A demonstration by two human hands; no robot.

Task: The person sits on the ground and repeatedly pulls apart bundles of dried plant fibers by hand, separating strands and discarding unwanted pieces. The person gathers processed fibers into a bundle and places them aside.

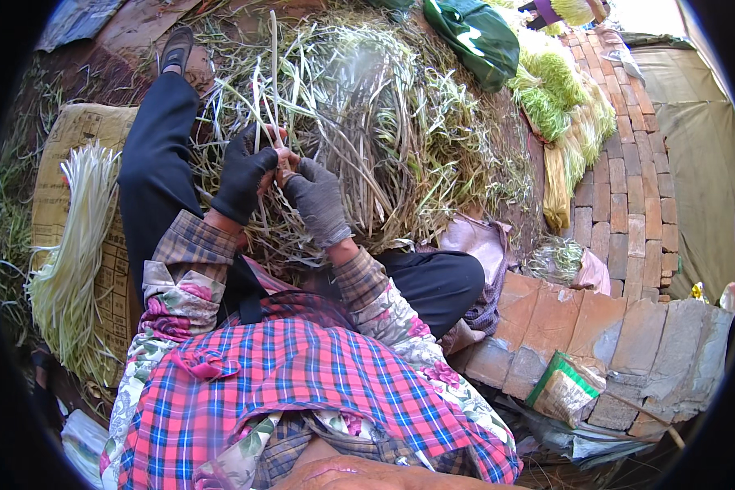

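My left hand [245, 174], in a dark fingerless glove, is closed on pale plant stalks [274, 79] that stick up between the hands. Against it, my right hand [315, 193], in a grey fingerless glove, pinches the same stalks near their lower part. The fingertips of both hands meet. Beneath and beyond them spreads a large heap of loose stalks and dry leaves [392, 122]. A long bundle of whitish-green stalks [79, 263] lies on a printed yellow sack [52, 177] left of my leg.
More pale green bundles [551, 104] lie at the upper right beside a brick path [625, 184]. A dark green plastic sheet [478, 43] borders the heap. Low brickwork [588, 324] with a green-and-white packet [566, 389] stands at the right. Part of another person [545, 12] shows at the top right.
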